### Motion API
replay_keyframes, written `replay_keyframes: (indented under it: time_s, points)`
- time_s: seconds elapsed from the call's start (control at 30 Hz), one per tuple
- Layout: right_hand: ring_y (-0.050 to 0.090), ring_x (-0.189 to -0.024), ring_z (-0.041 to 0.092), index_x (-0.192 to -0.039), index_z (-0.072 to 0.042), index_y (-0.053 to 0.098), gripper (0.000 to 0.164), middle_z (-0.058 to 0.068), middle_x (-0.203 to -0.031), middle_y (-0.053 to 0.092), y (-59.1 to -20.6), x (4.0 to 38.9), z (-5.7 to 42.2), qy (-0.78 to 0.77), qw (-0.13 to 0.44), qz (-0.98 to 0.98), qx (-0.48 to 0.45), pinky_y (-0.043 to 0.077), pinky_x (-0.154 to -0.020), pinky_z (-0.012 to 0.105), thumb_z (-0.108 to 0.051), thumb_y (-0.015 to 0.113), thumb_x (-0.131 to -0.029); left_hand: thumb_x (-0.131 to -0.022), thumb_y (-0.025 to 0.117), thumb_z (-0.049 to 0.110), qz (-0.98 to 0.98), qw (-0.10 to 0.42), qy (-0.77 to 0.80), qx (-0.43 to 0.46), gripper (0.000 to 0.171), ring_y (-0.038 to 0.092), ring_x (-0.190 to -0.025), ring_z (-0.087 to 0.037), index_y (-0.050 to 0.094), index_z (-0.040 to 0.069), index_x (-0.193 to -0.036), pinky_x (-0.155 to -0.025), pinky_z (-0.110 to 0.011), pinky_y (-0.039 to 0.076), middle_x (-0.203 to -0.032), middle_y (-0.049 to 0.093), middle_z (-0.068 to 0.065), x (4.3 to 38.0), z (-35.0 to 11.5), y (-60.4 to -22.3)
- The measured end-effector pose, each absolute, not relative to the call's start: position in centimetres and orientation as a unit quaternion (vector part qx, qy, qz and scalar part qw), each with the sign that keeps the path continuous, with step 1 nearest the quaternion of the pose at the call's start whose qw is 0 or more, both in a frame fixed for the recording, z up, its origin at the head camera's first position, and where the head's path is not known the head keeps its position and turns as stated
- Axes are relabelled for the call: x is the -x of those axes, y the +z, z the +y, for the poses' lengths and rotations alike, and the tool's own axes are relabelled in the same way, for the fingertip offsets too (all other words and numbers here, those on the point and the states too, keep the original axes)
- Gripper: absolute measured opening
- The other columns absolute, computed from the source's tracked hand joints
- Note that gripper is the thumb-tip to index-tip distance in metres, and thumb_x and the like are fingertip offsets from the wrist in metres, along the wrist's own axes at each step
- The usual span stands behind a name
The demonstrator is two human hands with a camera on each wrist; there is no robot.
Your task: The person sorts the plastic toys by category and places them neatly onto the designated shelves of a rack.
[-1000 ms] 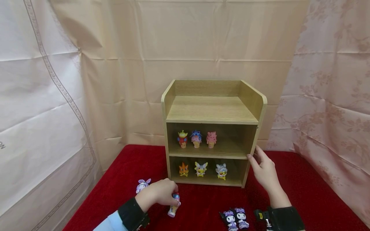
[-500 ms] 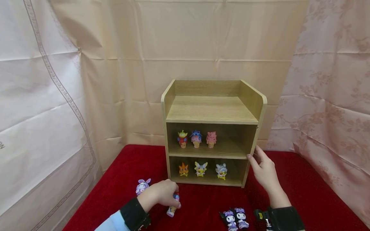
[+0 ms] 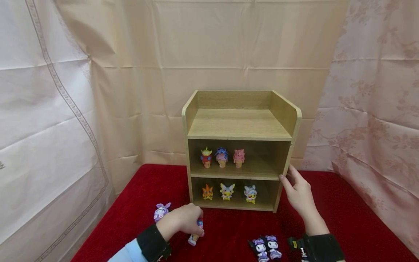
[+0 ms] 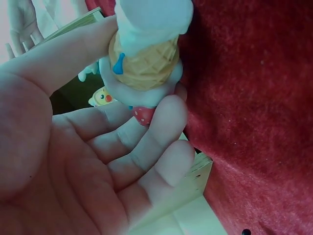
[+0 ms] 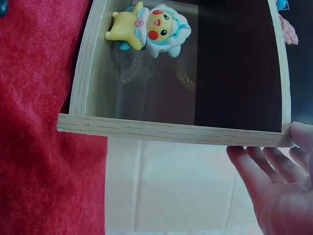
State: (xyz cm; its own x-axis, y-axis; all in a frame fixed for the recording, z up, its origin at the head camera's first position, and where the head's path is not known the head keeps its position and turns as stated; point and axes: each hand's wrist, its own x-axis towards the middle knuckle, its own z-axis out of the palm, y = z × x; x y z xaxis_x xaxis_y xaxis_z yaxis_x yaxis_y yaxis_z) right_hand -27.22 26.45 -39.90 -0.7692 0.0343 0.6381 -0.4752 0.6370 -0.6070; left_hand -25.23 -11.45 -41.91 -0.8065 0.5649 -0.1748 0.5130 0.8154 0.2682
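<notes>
My left hand [image 3: 184, 219] pinches an ice-cream-cone figurine [image 4: 144, 61] between thumb and fingers, low over the red cloth in front of the shelf's left corner. In the left wrist view its white base points up, with a waffle cone and a white collar below; the fingers hide part of its red, white-dotted end. My right hand [image 3: 301, 194] holds the right side panel of a small wooden shelf [image 3: 240, 123], thumb at the front edge and fingers along the outer face. A purple-and-white eared figurine [image 3: 161, 211] lies just left of my left hand.
Three cone figurines, including a pink one [image 3: 239, 158], stand on the middle shelf level. Below them are three small figures, one in a pale hood [image 3: 250, 194]. Two purple-and-black figurines [image 3: 272, 247] lie at the front. Red cloth [image 3: 226, 225] covers the table.
My left hand has shifted very slightly right, and the figurine's lower end has swung a little up and left. My right hand stays on the shelf.
</notes>
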Motion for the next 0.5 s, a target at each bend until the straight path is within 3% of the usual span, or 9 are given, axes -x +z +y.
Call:
replay_keyframes:
  time_s: [0.5]
  points:
    - [0.052, -0.113, 0.032, -0.146, -0.008, 0.037, 0.052, 0.024, -0.130, 0.052, -39.84, 27.13, 26.39, 0.407, 0.314, -0.848, -0.130, 0.048, -0.084, 0.055, -0.015, 0.056, -0.098, -0.073, 0.081, 0.033, 0.943, 0.089, 0.121, -0.297, 0.037, 0.053, -0.063, -0.003, 0.067, 0.013, -0.100, -0.057, -0.023, 0.049, -0.075, 0.058, 0.008, 24.98, -11.28, -40.89]
